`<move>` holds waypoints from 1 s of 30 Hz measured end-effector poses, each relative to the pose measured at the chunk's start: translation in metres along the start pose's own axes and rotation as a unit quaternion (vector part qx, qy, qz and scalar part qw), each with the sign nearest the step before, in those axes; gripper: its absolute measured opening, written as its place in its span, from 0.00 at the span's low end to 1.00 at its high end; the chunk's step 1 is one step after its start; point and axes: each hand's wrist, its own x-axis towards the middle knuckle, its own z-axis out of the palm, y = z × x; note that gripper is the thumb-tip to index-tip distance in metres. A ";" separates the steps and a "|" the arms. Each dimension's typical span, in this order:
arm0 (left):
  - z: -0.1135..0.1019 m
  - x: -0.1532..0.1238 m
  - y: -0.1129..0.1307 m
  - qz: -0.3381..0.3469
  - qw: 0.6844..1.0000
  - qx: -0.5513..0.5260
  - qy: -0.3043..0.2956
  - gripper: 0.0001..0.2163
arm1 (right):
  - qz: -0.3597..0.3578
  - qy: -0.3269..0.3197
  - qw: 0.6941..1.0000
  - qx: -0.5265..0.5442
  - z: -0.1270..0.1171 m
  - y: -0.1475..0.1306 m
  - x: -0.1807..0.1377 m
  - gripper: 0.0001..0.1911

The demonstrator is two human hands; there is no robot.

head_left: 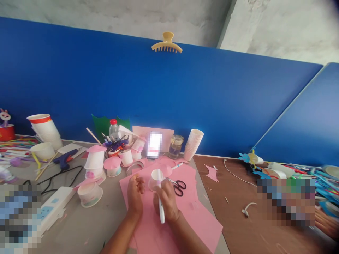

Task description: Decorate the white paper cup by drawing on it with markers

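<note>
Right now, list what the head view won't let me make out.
All in the head view:
- White marker: middle covered by the right hand.
- Bright screen: content lost to pixelation.
- Power strip: left part masked by pixelation.
- Another person's hand: blurred, cut off by right edge.

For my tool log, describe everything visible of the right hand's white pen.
The white pen is slim, straight and plastic-looking. The right hand grips it, hiding its middle. Its near end sticks out over pink paper; the far end is blurred against a pale cup, so contact or capping cannot be told.
</note>
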 end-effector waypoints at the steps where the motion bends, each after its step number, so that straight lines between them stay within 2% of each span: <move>1: -0.002 0.003 0.000 0.017 1.000 0.010 0.022 0.15 | 0.036 0.006 0.999 -0.032 -0.004 0.008 0.000 0.12; 4: -0.005 0.010 -0.001 0.044 0.997 0.044 0.040 0.16 | 0.141 0.043 0.980 -0.132 -0.014 0.040 -0.006 0.21; 6: -0.005 0.012 -0.003 0.058 0.995 0.076 0.031 0.18 | 0.220 0.041 0.952 -0.206 -0.020 0.063 -0.013 0.24; 10: -0.005 0.012 -0.007 0.083 0.987 0.136 0.016 0.18 | 0.365 -0.064 0.882 -0.292 -0.026 0.088 -0.023 0.25; 12: -0.005 0.011 -0.008 0.088 0.983 0.160 0.016 0.19 | 0.398 -0.114 0.857 -0.308 -0.027 0.090 -0.026 0.26; 15: -0.005 0.010 -0.010 0.093 0.978 0.186 0.016 0.19 | 0.412 -0.155 0.843 -0.311 -0.024 0.087 -0.028 0.27; 20: -0.004 0.007 -0.012 0.104 0.975 0.194 0.001 0.17 | 0.391 -0.151 0.853 -0.312 -0.022 0.085 -0.027 0.29; 26: -0.003 0.007 -0.010 0.117 0.971 0.208 -0.009 0.18 | 0.315 -0.108 0.905 -0.264 -0.022 0.080 -0.021 0.16; 30: -0.003 0.007 -0.013 0.119 0.971 0.206 -0.021 0.16 | 0.272 -0.137 0.938 -0.167 -0.018 0.067 -0.015 0.14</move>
